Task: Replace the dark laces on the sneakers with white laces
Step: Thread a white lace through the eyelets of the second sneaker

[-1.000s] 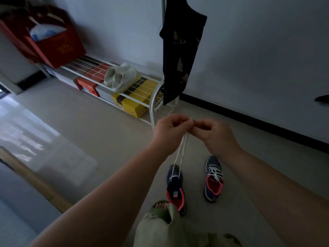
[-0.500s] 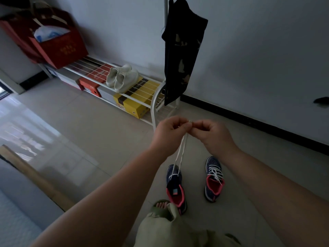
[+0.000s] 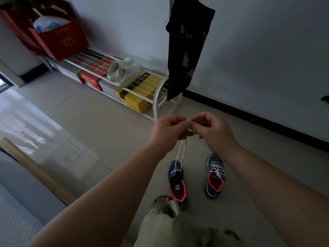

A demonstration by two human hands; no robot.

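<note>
Two navy sneakers with pink collars stand on the floor tiles. The left sneaker (image 3: 176,182) has a white lace (image 3: 182,152) through its front eyelets, and both strands rise taut to my hands. My left hand (image 3: 169,131) pinches the strands, its fingertips meeting those of my right hand (image 3: 211,130), which pinches the lace ends at the top. The right sneaker (image 3: 214,177) is fully laced in white, its lace ends lying loose.
A white shoe rack (image 3: 156,97) stands against the wall, carrying pale sneakers (image 3: 122,72), a red bag (image 3: 58,38) and shoe boxes underneath. A dark garment (image 3: 185,50) hangs at its end. My sandalled foot (image 3: 162,202) and green trouser leg are below the left sneaker.
My hands stay together at the lace ends and have moved slightly apart at the fingertips. The sneakers have not moved.
</note>
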